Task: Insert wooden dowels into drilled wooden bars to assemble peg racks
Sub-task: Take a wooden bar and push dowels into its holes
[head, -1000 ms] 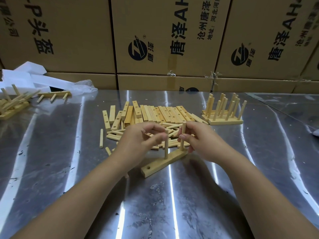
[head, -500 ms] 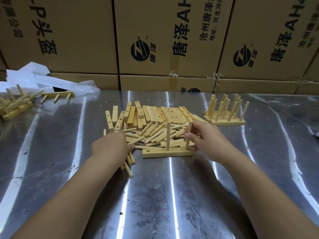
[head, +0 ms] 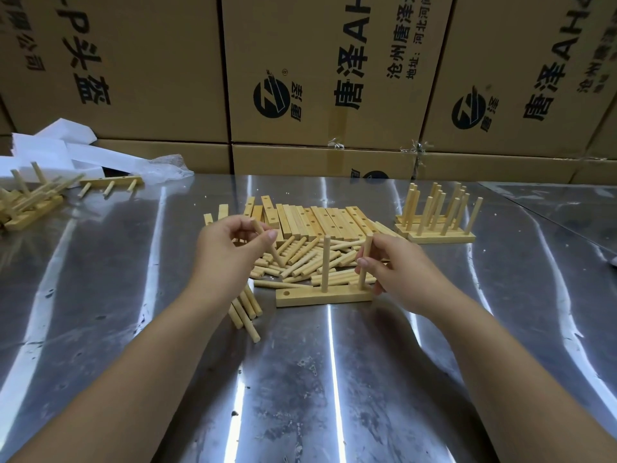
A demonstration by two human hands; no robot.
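A drilled wooden bar point(head: 310, 297) lies flat on the metal table, with two dowels standing in it and an empty hole at its left end. My right hand point(head: 397, 265) pinches the right upright dowel point(head: 367, 248). The middle dowel point(head: 325, 262) stands free. My left hand point(head: 230, 252) is raised above the table and pinches a loose dowel point(head: 267, 242), held slanted. Behind both hands lie a heap of loose dowels point(head: 300, 262) and a row of drilled bars point(head: 320, 218).
Finished peg racks point(head: 437, 218) stand at the back right. More racks point(head: 30, 202) and white packing point(head: 63, 152) lie at the back left. A few dowels point(head: 245, 309) lie under my left wrist. Cardboard boxes point(head: 320, 78) wall the table's far edge.
My left hand has risen from the dowel pile with one dowel pinched in its fingers. The bar now lies flat and square to me. My right hand stays on the right dowel.
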